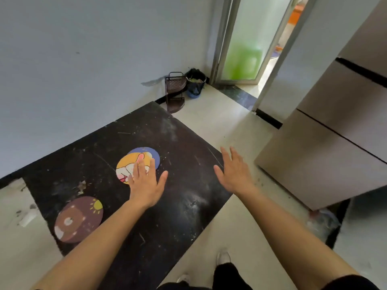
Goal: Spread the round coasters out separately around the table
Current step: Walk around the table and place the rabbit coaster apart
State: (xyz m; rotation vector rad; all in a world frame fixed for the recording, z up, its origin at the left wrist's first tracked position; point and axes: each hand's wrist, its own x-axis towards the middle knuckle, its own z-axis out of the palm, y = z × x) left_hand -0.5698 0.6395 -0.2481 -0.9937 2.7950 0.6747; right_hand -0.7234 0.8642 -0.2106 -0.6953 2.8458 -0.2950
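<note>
Dark, scuffed rectangular table top (171, 206) runs diagonally from upper centre to bottom of frame; its near end is cut off by the lower edge and partly hidden under the left forearm.

Round yellow coaster with a cartoon print (130, 166) sits at frame centre-left on the table, lower right part hidden under the left hand (145, 183). It overlaps a round blue coaster (155, 156), of which only an upper-right crescent shows; rest is hidden, print unreadable. The yellow one's print is blurred, so orientation is hard to tell; being discs, they have no long axis.

Round brown coaster with a bear and a small yellow sun (78, 218) lies flat alone at lower left of the table, near the table's left edge, well apart from the other two. Sun is toward upper right of the disc.

Left hand: flat, palm down, fingers extended and together, thumb out, fingertips lying over the yellow coaster; gripping nothing.

Right hand (234, 174): open, fingers spread slightly, palm down, over the table's right edge, holding nothing; touching or hovering cannot be told.

Beige fridge (335, 143) cut off at right. Dark bin (195, 84) in far corner, contents unclear.
</note>
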